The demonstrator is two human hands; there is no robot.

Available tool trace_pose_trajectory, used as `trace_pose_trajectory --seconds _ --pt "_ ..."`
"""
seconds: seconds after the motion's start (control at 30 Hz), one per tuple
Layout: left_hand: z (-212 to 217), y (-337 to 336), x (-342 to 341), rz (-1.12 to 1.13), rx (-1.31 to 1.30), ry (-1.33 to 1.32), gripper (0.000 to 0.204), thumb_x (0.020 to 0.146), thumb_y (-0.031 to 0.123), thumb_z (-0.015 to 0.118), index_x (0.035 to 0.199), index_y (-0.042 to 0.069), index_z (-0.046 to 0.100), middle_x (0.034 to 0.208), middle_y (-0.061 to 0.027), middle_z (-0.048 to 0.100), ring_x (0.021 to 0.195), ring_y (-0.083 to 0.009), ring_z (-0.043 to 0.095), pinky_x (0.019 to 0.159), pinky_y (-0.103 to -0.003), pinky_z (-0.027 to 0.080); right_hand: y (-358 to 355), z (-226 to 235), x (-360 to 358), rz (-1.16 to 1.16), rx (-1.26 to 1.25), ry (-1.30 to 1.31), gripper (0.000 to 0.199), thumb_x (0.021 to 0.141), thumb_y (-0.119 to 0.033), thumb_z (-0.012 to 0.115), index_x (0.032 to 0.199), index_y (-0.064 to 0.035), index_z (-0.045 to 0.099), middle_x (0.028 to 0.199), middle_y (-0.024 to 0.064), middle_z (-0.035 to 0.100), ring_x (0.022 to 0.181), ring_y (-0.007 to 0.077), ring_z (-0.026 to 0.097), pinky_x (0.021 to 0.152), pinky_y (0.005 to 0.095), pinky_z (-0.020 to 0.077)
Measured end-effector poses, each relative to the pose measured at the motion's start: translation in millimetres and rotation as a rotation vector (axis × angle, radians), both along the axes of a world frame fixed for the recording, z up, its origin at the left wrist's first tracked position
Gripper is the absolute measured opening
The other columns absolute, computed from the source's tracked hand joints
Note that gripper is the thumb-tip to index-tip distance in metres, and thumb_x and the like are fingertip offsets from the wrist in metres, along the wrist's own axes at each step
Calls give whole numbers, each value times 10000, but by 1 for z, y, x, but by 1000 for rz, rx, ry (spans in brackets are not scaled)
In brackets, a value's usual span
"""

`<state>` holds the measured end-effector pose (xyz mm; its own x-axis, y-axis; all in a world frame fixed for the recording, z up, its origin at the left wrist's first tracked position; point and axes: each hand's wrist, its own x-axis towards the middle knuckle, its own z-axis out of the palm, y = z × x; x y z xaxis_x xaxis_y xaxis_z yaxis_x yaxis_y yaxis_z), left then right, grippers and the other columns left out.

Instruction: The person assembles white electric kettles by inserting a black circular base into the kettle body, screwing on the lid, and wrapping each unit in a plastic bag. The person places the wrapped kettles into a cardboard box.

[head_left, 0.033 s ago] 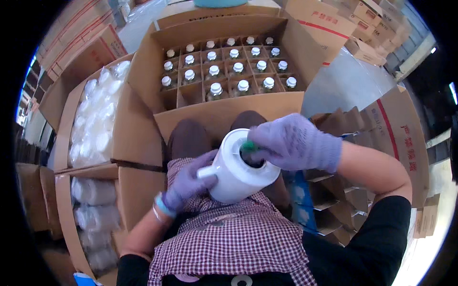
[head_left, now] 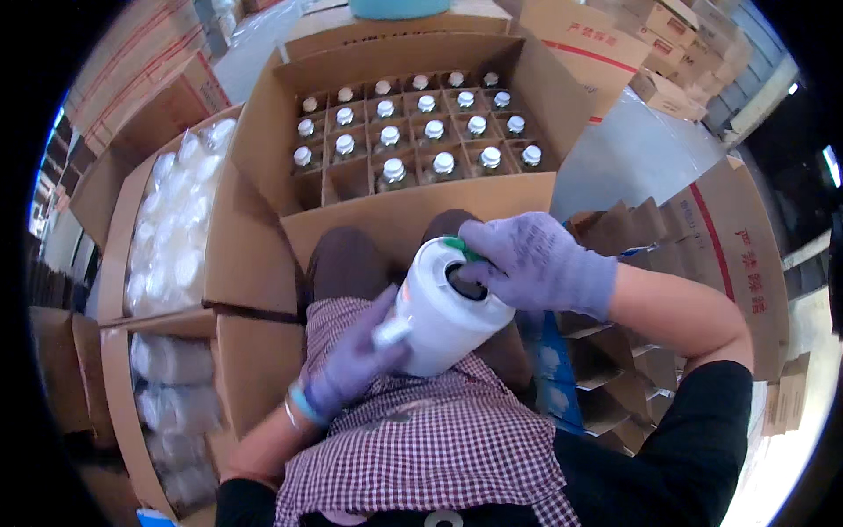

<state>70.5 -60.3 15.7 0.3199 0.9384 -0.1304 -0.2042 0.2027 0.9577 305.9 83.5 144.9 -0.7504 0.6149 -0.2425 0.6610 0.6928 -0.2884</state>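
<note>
Our left hand (head_left: 351, 364) grips the white roll (head_left: 443, 312) from below; our right hand (head_left: 536, 263) closes on its far end.

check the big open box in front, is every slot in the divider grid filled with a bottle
No, the cardboard box holds rows of white-capped bottles, but at least one divider slot in the near row, left of centre, has no cap showing.
</note>
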Motion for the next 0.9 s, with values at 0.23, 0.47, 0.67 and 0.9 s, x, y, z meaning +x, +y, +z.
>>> trace_pose_trajectory --seconds 0.23,0.47,0.67,0.9 --pt "-3 2 19 115 41 -125 1041 929 225 666 1629 62 -87 1616 -138 276 1440 -242 349 1160 -394 341 113 -90 -2 -598 -243 751 402 942 -376 660 1105 -9 653 802 188 663 730 324 678 704 461 538" --pt "-29 5 -8 264 126 195 910 960 258 711 1618 6 135 1497 -130 432 1386 -234 416 1169 -401 344 236 -175 78 -869 307 137 387 1003 -444 481 1201 -169 668 1071 217 720 1004 432 672 860 548 508" --pt "37 36 -179 855 730 1319 542 789 252 760 1262 33 610 1241 -187 624 1156 -383 595 1023 -441 483 267 -269 127 -786 434 162 445 972 -337 615 1290 -26 600 1172 257 667 1088 429 637 936 514 494" --pt "6 0 -353 457 -467 1981 816 818 800 569 1083 51 754 1168 -200 655 1139 -367 600 975 -505 466 221 -230 114 -693 445 457 535 980 -255 641 1410 36 511 1343 237 566 1266 400 529 1053 469 433"
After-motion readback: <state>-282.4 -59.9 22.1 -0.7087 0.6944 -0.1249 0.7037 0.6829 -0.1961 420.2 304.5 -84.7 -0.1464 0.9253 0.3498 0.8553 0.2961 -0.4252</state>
